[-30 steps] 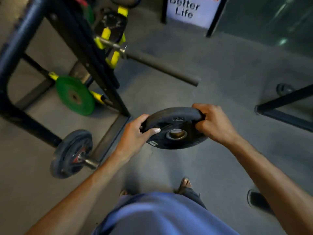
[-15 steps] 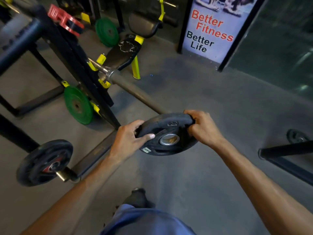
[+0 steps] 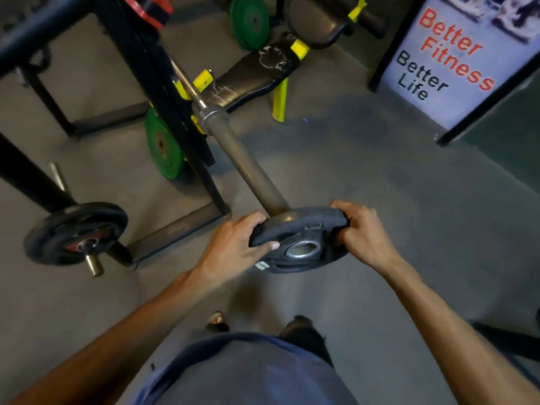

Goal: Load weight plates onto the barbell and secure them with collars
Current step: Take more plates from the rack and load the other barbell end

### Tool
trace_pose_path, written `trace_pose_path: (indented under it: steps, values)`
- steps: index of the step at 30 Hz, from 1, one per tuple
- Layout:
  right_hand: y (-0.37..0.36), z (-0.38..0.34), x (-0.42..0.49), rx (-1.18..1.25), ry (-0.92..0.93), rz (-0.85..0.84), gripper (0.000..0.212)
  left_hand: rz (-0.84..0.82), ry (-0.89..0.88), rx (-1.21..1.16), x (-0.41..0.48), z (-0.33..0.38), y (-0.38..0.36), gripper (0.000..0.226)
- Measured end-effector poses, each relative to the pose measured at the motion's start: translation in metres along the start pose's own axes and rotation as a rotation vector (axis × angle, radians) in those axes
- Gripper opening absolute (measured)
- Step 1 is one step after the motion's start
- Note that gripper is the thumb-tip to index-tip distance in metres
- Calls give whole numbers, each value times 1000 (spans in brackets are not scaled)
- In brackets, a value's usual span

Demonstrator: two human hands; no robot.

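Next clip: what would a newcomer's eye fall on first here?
The black weight plate at centre, gripped at its rim by the left hand and right hand, held before the bare barbell sleeve. Then the Better Fitness sign upper right and a green plate at left.

I've carried the black round rubber weight plate [image 3: 304,226] up to the grey steel barbell sleeve [image 3: 248,168]. A second ago the sleeve's end sat well apart beyond it; now it's hidden behind the plate's far rim. View swung up, so the white lettered poster [image 3: 447,62] shows its full text.
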State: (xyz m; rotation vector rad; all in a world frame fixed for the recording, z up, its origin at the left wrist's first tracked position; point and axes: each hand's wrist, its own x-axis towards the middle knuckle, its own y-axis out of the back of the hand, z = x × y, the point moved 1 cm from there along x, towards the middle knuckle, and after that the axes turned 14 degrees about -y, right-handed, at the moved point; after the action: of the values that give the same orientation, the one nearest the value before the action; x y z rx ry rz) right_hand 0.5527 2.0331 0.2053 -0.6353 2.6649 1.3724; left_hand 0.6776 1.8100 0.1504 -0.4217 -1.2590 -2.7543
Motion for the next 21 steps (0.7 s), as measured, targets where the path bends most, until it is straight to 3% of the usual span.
trace_pose_path:
  steps: [5, 8, 12, 18, 21]
  values:
    - [3, 8, 38, -39, 246, -120, 28, 132, 154, 177, -9, 13, -18, 44]
    - [5, 10, 55, -78, 372, -181, 23, 195, 248, 159, -18, 31, -30, 48]
    - [-1, 14, 84, -37, 516, -250, 32, 285, 322, 209, -19, 48, -43, 44]
    - [-10, -8, 111, -84, 561, -253, 32, 446, 552, 264, -3, 57, -54, 34]
    - [-9, -11, 114, 7, 551, -322, 37, 594, 674, 165, 2, 68, -64, 35]
